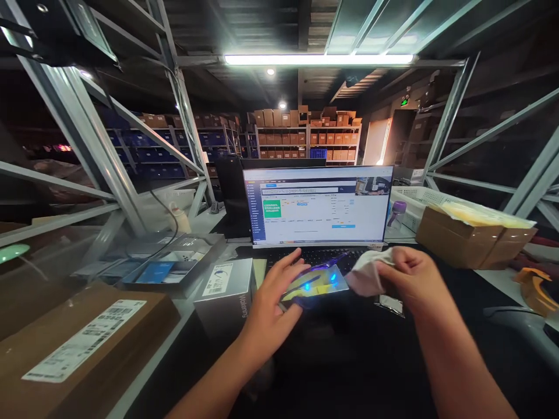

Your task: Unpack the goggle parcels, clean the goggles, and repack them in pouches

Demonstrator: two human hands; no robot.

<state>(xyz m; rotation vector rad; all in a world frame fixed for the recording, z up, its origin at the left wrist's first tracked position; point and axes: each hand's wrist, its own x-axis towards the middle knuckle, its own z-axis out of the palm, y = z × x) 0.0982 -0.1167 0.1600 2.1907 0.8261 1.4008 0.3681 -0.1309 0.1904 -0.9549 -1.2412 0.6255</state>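
My left hand (274, 302) lies with fingers stretched out on the left edge of a flat glossy slab (317, 283), perhaps a phone or glass panel, which reflects blue and yellow light on the dark desk. My right hand (408, 278) is closed on a crumpled white cloth (365, 272) held at the slab's right edge. A small clear plastic bag (391, 304) lies under my right wrist. Just behind the slab is a black keyboard (321, 256), and behind that a lit monitor (318, 203).
A grey product box (227, 291) and a clear tray with papers (168, 262) stand left. A labelled cardboard carton (82, 343) sits at near left. At right are an open cardboard box (474, 233), a white basket (419, 198) and an orange tape dispenser (535, 288). Metal rack struts flank both sides.
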